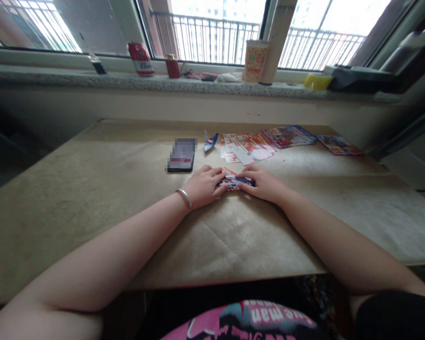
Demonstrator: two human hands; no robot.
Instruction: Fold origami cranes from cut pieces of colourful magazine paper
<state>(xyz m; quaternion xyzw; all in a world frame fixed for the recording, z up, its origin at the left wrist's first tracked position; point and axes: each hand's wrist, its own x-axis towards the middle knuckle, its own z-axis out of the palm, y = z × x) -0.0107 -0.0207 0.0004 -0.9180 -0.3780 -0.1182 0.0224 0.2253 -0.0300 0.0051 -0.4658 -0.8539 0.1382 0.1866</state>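
Paper strip (231,181) runs left-right, right of phone (182,155) and closer to me; left hand (205,187), phone-side, and right hand (264,184): fingers clamped on opposite ends.

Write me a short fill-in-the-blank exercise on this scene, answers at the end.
1. Counting the left hand and the right hand, ____ hands touch the printed paper.
2. The silver bracelet is on the ____ wrist.
3. The fanned printed sheets lie to the ____ of the phone.
4. The block near the right end of the windowsill is coloured ____.

Missing words: two; left; right; yellow.
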